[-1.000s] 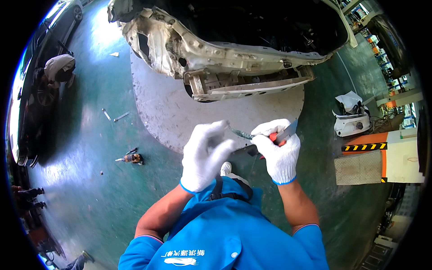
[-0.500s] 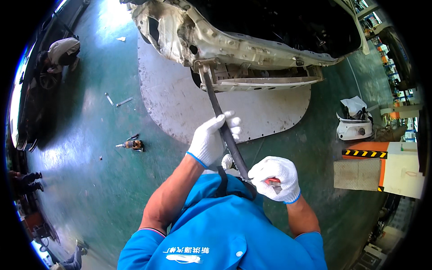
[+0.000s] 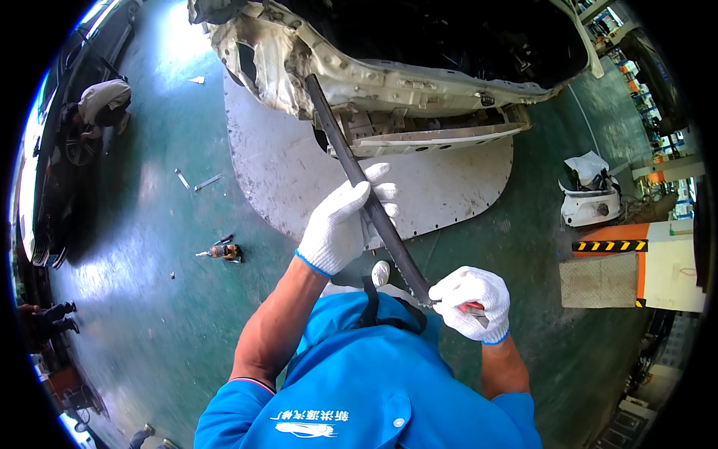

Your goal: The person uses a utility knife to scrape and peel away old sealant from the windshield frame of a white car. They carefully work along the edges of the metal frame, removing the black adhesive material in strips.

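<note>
A long dark rubber-looking tube (image 3: 348,153) runs diagonally in front of me. Its far end overlaps the corner of a stripped car body (image 3: 389,86) in view; I cannot tell whether they touch. In a white knit glove, my left hand (image 3: 340,213) holds the tube near its middle, thumb on one side and fingers beyond. My right hand (image 3: 473,301), gloved the same way, is closed around a small tool with a red handle (image 3: 473,307), its kind mostly hidden. The right fingertips meet the tube's near end, where the edge looks ragged.
A cordless power tool (image 3: 223,250) and two wrenches (image 3: 207,182) lie on the green floor to the left. Beneath the car body is a pale plate (image 3: 299,179). A person (image 3: 103,105) crouches by a dark car at far left. A white bumper part (image 3: 591,206) sits right.
The tube's far end has swung up and left, off the bracket under the car body. Its near end and my right hand have shifted slightly right and down.
</note>
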Motion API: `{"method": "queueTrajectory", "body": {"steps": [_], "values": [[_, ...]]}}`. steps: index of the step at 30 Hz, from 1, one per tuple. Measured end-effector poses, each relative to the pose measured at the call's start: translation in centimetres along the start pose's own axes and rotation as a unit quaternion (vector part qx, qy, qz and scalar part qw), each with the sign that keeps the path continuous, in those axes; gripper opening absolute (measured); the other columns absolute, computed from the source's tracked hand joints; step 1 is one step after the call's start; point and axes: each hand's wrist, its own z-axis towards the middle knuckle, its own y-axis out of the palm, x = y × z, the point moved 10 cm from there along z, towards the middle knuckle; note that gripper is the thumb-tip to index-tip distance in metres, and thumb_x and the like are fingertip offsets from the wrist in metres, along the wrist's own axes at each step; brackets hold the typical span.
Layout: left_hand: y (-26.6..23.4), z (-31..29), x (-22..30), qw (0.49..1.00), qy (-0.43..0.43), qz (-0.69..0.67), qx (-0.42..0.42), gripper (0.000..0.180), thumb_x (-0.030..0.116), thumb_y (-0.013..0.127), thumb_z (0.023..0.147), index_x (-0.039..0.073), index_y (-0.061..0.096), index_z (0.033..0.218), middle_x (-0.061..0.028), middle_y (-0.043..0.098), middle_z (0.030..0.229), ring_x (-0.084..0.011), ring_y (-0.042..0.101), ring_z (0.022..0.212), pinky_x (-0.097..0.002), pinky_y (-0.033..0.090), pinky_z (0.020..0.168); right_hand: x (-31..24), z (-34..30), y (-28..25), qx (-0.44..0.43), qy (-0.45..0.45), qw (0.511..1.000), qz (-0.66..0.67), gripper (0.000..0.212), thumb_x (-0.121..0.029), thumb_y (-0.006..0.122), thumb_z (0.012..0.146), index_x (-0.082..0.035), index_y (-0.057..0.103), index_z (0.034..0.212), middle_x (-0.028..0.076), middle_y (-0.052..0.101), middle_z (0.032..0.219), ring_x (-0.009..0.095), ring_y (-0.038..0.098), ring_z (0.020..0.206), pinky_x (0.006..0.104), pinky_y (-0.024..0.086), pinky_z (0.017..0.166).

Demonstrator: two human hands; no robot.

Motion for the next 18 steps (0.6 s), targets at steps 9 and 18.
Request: {"method": "queueTrajectory", "body": {"steps": [9, 18], "values": [[1.8, -0.6, -0.3, 0.999, -0.007, -0.020, -0.045, 0.051, 0.016, 0.066, 0.102, 0.000, 0.048, 0.146, -0.0147, 0.070, 0.114, -0.0287, 0.069, 0.104, -0.0393, 0.058, 0.093, 3.1, -2.2, -1.5, 0.018, 0.133, 0.989, 0.055, 0.025, 0.007, 0.078, 0.076, -0.007, 0.066, 0.093, 0.016, 0.076, 0.098, 0.021, 0.073, 0.079, 0.0307, 0.058, 0.069], [3.6, -1.9, -2.4, 0.991, -0.031, 0.121, -0.037, 0.053, 0.023, 0.067, 0.102, 0.004, 0.050, 0.149, -0.0096, 0.071, 0.119, -0.0211, 0.070, 0.107, -0.0378, 0.056, 0.090, 4.8, 1.8, -5.4, 0.153, 0.218, 0.964, 0.004, 0.018, 0.004, 0.077, 0.083, 0.000, 0.072, 0.100, 0.007, 0.075, 0.092, 0.010, 0.067, 0.079, 0.0254, 0.054, 0.070]]}}
